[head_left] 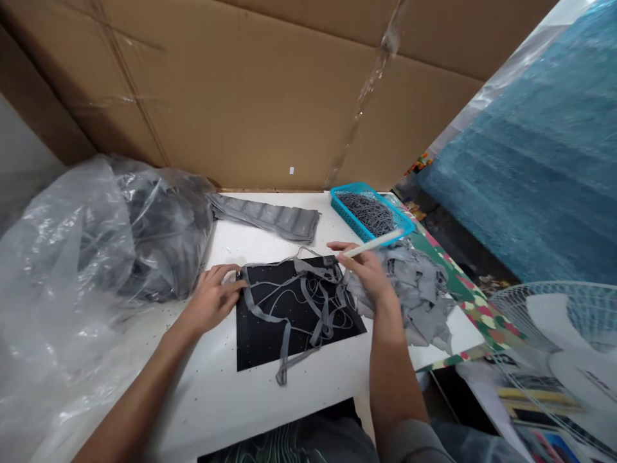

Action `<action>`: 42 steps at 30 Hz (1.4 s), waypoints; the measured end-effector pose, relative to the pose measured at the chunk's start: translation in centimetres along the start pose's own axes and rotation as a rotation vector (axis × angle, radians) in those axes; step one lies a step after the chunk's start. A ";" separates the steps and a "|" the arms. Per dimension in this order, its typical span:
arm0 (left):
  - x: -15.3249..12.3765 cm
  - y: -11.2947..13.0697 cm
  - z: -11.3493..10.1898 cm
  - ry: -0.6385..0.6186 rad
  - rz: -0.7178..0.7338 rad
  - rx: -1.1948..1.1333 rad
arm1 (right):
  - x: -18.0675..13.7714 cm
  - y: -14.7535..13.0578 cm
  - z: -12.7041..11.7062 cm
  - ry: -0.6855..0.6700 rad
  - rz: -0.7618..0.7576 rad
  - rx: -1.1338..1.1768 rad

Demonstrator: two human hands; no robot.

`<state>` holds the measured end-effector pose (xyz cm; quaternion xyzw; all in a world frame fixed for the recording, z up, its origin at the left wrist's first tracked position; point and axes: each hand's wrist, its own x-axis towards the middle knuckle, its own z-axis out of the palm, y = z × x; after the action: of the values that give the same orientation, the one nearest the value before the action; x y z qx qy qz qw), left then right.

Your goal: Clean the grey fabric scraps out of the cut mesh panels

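My left hand [219, 296] is closed at the upper left corner of a black mat [258, 350], its fingertips pinching the end of a thin grey fabric strip [260, 313]. That strip and several thin grey cords lie in loose loops over the mat, one loop hanging past its lower edge. Above the mat's upper right side, my right hand [369, 273] grips a long, white, stick-shaped tool [376, 243], which points up and to the right. The tool's lower end is partly hidden by the fingers. A heap of grey fabric scraps [414, 289] lies beside my right wrist.
A blue plastic basket [354, 226] of short grey cords stands at the back right. Folded grey fabric [270, 218] lies behind the mat. On the left bulges a clear plastic bag [159, 238]. A cardboard wall [270, 103] closes off the back; a white fan [569, 341] stands at right.
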<state>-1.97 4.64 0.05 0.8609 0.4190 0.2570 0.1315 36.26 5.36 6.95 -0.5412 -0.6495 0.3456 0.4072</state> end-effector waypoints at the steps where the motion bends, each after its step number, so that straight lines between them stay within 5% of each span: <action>1: 0.3 0.2 0.0 0.021 -0.024 -0.042 | 1.1 0.0 0.6 -0.092 0.018 -0.020; 6: 5.6 2.4 2.7 0.048 -0.109 -0.171 | 5.4 1.7 4.3 -0.322 0.179 -0.189; 13: 14.4 3.6 8.0 -0.084 -0.057 -0.264 | 4.4 3.0 5.4 -0.261 0.165 -0.105; 17: 14.8 3.3 8.0 -0.125 -0.054 -0.383 | 4.1 3.5 4.7 -0.179 0.176 -0.057; 25: 14.9 3.7 7.1 -0.170 -0.150 -0.663 | 4.4 3.3 6.0 -0.080 0.098 0.387; 37: 14.8 3.2 6.8 0.042 -0.457 -0.929 | 3.5 1.7 5.3 -0.050 0.123 0.241; 42: 14.5 2.8 7.9 0.108 -0.494 -0.912 | 1.1 1.3 5.7 0.129 0.176 0.205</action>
<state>11.73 14.24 -0.49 0.5769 0.4615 0.4187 0.5281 31.58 6.62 3.49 -0.5727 -0.5332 0.4090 0.4695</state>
